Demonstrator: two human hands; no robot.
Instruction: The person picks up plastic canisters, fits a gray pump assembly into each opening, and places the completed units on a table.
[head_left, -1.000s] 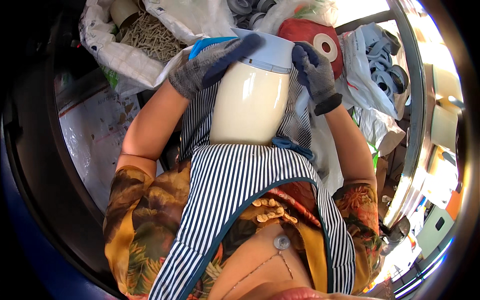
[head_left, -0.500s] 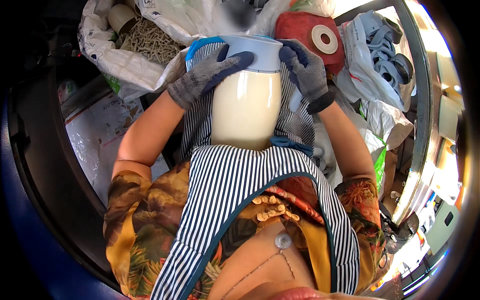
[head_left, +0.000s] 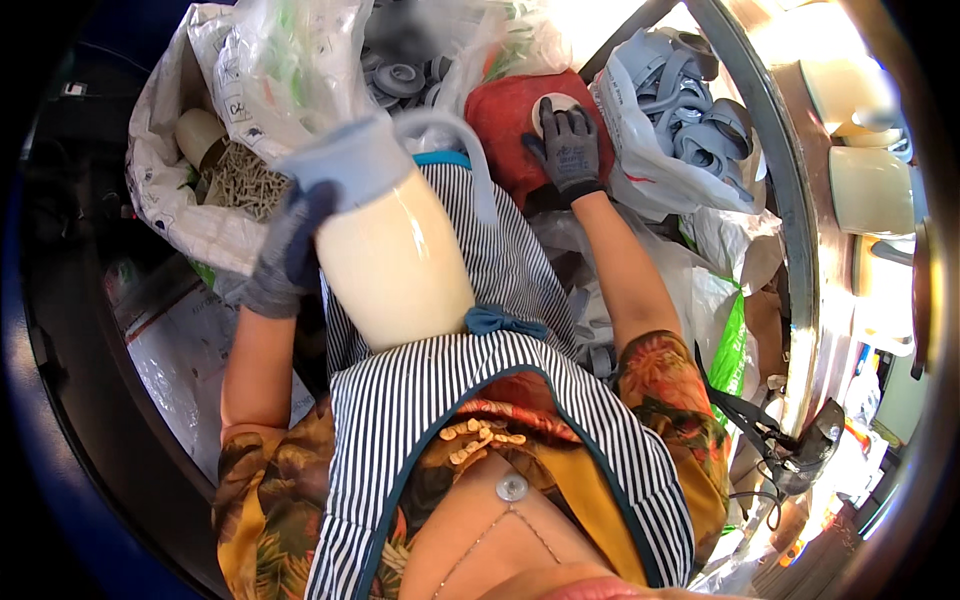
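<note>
While the left hand point(head_left: 283, 245) gripped the cream jug point(head_left: 395, 260) near its grey collar point(head_left: 350, 165), tilted left against the striped apron point(head_left: 400, 400), the right hand point(head_left: 570, 155) lay with fingers extended over a pale ring point(head_left: 562, 99) on a red bundle point(head_left: 500, 130), beside a bag point(head_left: 650, 195) of grey plastic parts point(head_left: 690, 120).

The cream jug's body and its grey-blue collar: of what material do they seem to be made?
Cream body: smooth and glossy, probably plastic, given its bright highlights; painted metal is possible. Grey-blue collar: likely moulded plastic, judging by its even colour and duller sheen.
</note>
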